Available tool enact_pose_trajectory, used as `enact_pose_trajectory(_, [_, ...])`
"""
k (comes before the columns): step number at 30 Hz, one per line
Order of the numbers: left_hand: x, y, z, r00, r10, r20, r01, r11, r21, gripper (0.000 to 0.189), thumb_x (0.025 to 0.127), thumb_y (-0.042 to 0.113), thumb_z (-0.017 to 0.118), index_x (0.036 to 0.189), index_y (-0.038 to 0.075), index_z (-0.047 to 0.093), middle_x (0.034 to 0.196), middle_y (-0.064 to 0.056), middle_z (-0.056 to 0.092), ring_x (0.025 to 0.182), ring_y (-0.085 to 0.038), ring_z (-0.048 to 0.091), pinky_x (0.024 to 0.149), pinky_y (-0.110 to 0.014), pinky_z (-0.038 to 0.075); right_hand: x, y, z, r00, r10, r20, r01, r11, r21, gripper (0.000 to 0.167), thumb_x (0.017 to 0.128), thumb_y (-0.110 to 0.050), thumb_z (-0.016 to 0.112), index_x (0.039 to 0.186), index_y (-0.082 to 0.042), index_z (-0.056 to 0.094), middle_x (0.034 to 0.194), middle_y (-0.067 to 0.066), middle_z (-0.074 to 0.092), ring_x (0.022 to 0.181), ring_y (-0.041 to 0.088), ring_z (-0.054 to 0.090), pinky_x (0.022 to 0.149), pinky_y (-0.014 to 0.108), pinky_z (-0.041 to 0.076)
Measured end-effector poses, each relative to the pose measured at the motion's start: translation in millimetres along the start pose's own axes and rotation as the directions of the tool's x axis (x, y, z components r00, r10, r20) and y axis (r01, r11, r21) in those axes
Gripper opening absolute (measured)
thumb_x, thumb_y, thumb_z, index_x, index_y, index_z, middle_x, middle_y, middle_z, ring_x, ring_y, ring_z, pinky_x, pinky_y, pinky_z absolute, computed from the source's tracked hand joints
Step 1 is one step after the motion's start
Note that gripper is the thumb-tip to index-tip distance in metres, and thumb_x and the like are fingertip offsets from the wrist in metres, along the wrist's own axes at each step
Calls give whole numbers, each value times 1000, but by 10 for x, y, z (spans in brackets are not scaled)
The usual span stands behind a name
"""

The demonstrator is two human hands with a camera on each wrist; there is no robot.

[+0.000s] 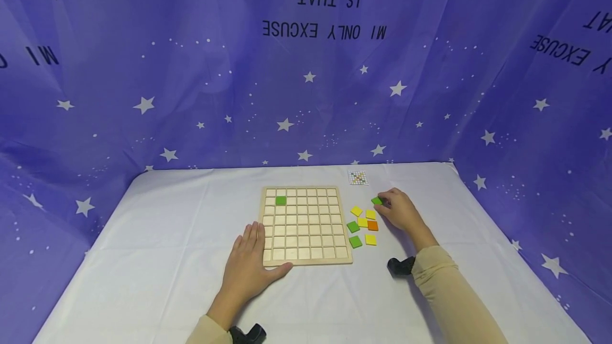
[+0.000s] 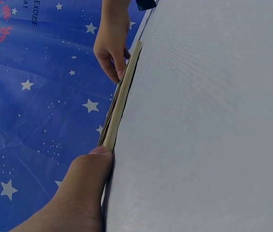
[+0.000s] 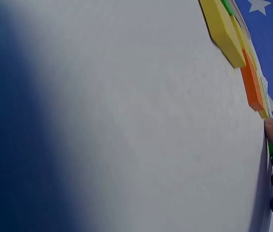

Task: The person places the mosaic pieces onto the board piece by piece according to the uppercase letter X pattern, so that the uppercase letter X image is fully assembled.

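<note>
Pinching a green tile (image 1: 376,201) between bent fingers (image 1: 382,208), the right hand (image 1: 404,214) is hovering or resting, I cannot tell which, beside loose tiles (image 1: 362,222) right of the gridded board (image 1: 303,229). The left hand (image 1: 246,263) is bracing the board, its fingers extended. Tile-placing seems to be under way; the next move is probably calling for setting this one into a square. Inverted backdrop lettering (image 1: 325,29) is reading "MI ONLY EXCUSE IS THAT".

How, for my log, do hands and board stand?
Left hand touches board. Right hand pinches green tile. Board holds one tile. Loose tiles between right hand and board.
</note>
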State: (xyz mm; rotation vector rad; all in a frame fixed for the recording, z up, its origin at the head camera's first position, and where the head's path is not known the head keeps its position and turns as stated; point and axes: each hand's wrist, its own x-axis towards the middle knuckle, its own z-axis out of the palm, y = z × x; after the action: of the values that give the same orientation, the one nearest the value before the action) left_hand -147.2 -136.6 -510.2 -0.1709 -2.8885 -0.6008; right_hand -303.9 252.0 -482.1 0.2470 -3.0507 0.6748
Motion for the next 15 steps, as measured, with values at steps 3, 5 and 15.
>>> enact_pose_trajectory(3, [-2,-5,-3,1000,-5,15,5,1000,-4,125,73,82,62,155,-4,23,162,-21,25,152,-37,22,124,-52,20,-1,-6,29,999,18,-27,-18,1000,8,44,91,-27,72,126,-1,66,116,15,63,102,30,58,94,48,50])
enact_pose_trajectory(5, [-3,-9,-2,1000,-9,25,9,1000,-4,125,73,82,61,156,-3,22,163,-20,23,153,-36,21,124,-51,19,-2,-20,38,999,22,-34,-22,1000,9,41,91,-26,72,125,-3,67,117,15,63,107,32,58,97,50,49])
enact_pose_trajectory(15, [-1,-8,-10,1000,-10,27,10,1000,3,125,73,83,60,156,-3,21,163,-20,23,153,-36,21,124,-52,20,-14,-71,72,999,31,-38,-31,999,-14,37,94,-22,68,127,-6,66,128,16,60,122,38,52,106,56,44])
